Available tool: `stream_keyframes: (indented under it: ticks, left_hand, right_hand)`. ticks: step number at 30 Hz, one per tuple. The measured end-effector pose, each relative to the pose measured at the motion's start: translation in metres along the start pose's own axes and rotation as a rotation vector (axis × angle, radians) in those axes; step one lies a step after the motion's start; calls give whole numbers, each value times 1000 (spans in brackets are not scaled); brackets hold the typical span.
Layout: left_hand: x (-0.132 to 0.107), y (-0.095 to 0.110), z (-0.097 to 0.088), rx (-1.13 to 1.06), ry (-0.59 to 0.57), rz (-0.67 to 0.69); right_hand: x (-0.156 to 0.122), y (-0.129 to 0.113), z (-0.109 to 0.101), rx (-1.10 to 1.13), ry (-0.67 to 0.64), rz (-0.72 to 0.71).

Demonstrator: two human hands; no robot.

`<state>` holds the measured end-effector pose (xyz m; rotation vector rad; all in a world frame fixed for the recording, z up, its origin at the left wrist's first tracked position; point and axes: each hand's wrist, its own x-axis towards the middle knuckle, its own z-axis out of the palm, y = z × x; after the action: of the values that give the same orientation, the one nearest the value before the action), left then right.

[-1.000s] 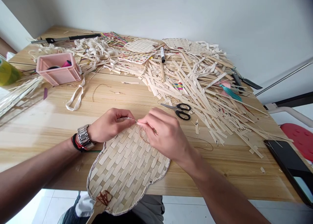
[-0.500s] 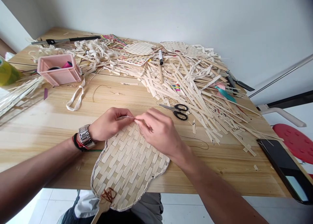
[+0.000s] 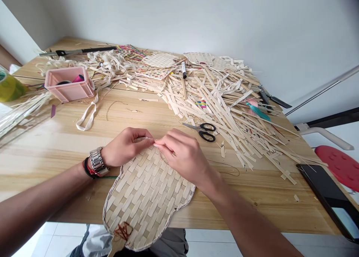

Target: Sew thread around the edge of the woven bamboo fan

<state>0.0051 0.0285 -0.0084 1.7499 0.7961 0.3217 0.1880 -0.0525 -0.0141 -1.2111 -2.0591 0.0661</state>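
Note:
A woven bamboo fan [image 3: 146, 197] lies on the wooden table [image 3: 56, 137] at its near edge, with the handle end hanging over toward me. My left hand [image 3: 125, 146] is closed on the fan's far rim, pinching it between thumb and fingers. My right hand [image 3: 183, 156] meets it there, its fingers pinched on a thin needle or thread at the rim. A thin brown thread [image 3: 224, 165] trails from under my right hand across the table. Brown thread is wound where the handle joins the fan [image 3: 122, 231].
Black-handled scissors [image 3: 206, 132] lie just beyond my right hand. A large heap of bamboo strips [image 3: 224, 100] covers the far right. A pink box [image 3: 69, 83] stands at the far left, a black marker [image 3: 183, 70] at the back, a dark tablet [image 3: 328, 193] at the right edge, a red stool [image 3: 338, 165] beyond it.
The view has shifted slightly and the fan has slid a little. Both hands stay pinched together at the fan's far rim.

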Motion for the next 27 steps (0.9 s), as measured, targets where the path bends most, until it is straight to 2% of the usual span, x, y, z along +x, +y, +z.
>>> stream_keyframes:
  ticks: [3,7,10,14,20,24,27]
  left_hand:
    - [-1,0,0,-22,-13,-5]
    - [-2,-1,-1,-73,-56,9]
    - [-2,-2,0,-95,-62,36]
    - [-2,-1,1,-76,-56,68]
    - [-4,3,4,-57,-35,56]
    - [-5,3,5,-91,-18,18]
    - [-6,3,6,-80,-13,42]
  right_hand:
    - [3,2,-9,111,-26,84]
    - [5,11,-20,215,-78,323]
    - [3,18,-17,314,-204,474]
    - [1,18,-8,587,-325,665]
    - [0,16,-4,929,-348,822]
    - [2,14,-4,1114,-312,925]
    - [4,11,-4,1219,-292,1008]
